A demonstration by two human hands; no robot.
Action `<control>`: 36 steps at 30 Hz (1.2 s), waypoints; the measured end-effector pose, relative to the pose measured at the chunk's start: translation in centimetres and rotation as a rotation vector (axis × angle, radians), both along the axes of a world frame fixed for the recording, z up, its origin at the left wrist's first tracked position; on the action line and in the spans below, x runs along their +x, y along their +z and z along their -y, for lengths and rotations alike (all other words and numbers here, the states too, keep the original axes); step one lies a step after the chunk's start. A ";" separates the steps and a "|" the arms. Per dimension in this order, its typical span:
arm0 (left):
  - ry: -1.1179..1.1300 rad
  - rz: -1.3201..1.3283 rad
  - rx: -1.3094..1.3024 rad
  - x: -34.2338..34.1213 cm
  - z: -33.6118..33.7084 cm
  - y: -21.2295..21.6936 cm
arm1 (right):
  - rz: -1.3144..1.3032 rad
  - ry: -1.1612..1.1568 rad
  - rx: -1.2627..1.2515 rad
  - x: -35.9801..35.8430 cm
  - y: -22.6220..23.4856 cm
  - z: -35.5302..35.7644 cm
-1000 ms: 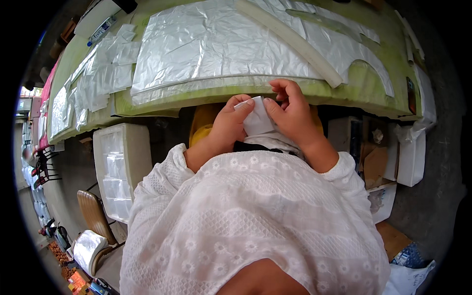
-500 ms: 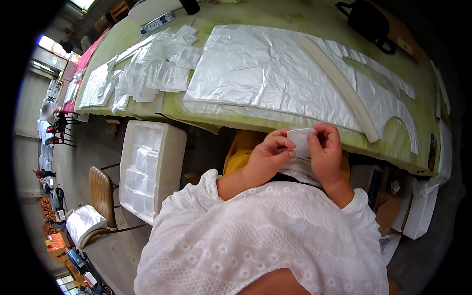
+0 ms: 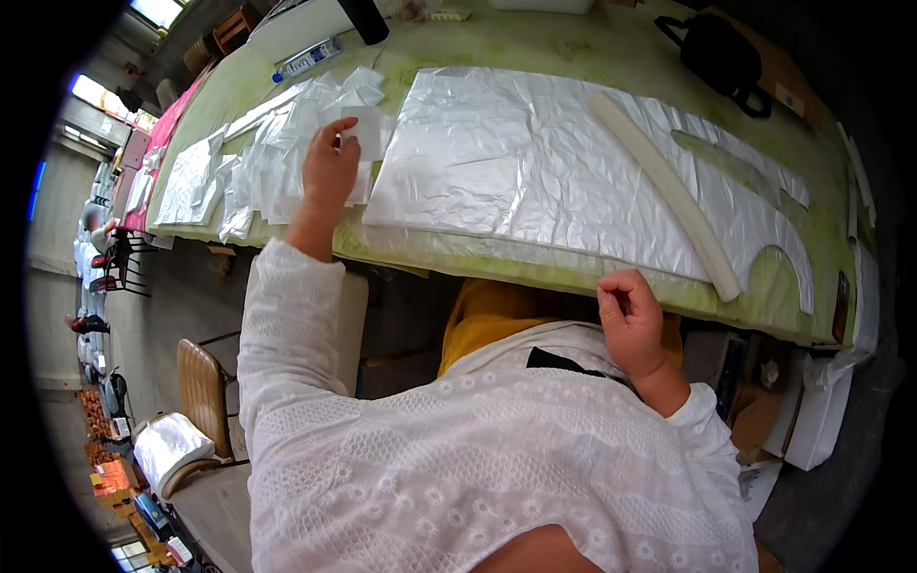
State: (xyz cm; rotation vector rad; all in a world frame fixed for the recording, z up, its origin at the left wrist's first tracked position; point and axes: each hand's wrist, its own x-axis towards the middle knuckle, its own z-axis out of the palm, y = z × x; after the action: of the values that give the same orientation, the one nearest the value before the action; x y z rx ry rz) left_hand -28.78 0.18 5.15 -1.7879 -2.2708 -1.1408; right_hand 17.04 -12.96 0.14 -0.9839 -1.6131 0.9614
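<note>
At the left, my left hand (image 3: 330,170) reaches over a loose pile of thin white plastic pieces (image 3: 272,158). Its thumb and fingers pinch the side of a small folded plastic square (image 3: 365,139), which lies over the pile's right part. My right hand (image 3: 632,320) hovers at the table's front edge with its fingers curled in and the thumb close to them; nothing shows in it. Just beyond it, a wide stack of shiny white plastic sheets (image 3: 487,153) covers the middle of the table. A curved pale strip (image 3: 669,191) lies across the stack's right side.
The green-covered table (image 3: 564,43) also bears a plastic bottle (image 3: 308,59), a black cylinder (image 3: 365,19) and a black bag (image 3: 712,53). Below its left edge stands a pale foam box (image 3: 352,329), mostly behind my left sleeve. A brown chair (image 3: 203,396) is farther left.
My hands were together in front of me, holding the small plastic square. The left has carried it up and left to the pile; the right has let go and stayed near the edge.
</note>
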 end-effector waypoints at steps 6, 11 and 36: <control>0.283 -0.359 -0.247 -5.1 -4.8 0.8 | -0.002 -0.008 -0.030 0.2 -0.1 0.0; 0.175 -0.423 -0.094 -3.6 -4.8 0.2 | -0.008 -0.008 -0.044 0.2 0.1 0.0; -1.207 -0.027 0.019 36.0 1.4 -0.4 | 0.502 -0.347 -0.053 8.7 3.8 1.0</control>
State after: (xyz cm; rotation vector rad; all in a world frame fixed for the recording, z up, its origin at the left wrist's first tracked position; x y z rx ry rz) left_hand 7.21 -1.26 4.76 -3.1797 -0.9672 -1.1077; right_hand 25.74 -13.92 3.97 -1.5735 -1.7390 0.5440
